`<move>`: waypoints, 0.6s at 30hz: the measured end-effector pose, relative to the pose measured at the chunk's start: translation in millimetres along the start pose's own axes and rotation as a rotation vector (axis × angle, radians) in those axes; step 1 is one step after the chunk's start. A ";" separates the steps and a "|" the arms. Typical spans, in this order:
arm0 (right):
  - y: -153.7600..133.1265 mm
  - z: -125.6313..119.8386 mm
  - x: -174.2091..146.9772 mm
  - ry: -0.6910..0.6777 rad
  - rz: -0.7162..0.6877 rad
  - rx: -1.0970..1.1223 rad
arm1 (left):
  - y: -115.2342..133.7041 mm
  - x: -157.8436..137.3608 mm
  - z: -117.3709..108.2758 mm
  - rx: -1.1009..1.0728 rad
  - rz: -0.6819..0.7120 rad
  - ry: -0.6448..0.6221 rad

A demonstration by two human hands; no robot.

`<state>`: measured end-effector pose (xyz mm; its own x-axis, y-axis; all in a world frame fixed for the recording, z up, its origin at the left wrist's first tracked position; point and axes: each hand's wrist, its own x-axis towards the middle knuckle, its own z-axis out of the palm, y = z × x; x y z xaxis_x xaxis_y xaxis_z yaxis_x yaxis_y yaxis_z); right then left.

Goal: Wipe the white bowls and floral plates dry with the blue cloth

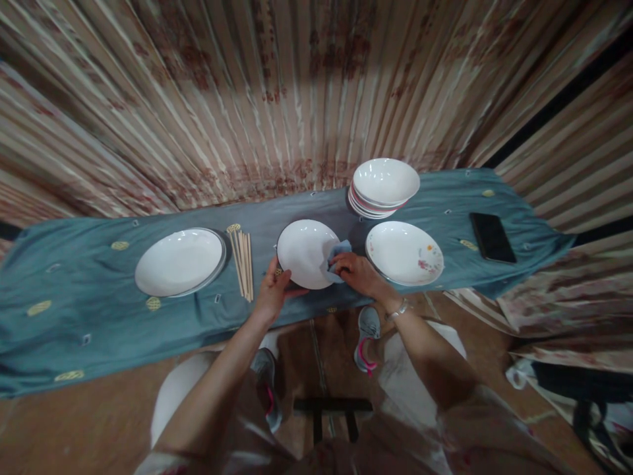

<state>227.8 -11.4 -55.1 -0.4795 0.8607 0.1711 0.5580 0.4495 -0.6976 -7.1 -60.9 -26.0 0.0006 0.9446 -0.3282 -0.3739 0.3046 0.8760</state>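
Wht dish point(303, 252) in L hand point(271, 289), cloth point(341, 249) from R hand point(362, 274) partly inside.

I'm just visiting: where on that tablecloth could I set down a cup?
The widest bare patch of tablecloth is its left end, beyond the left-hand plates. A smaller one lies between the bowls and phone. The middle is crowded: left hand on the white dish, right hand with the blue rag, flowered plate close by.
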 end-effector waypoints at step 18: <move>-42.3 -12.0 7.4 0.267 0.319 0.246 | 32.5 -2.1 -5.7 -0.146 0.083 0.108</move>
<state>208.9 -21.2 -16.0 -0.1019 0.9922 0.0723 0.4568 0.1112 -0.8826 -24.5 -53.7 1.2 -0.1329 0.9447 -0.2996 -0.4990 0.1974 0.8438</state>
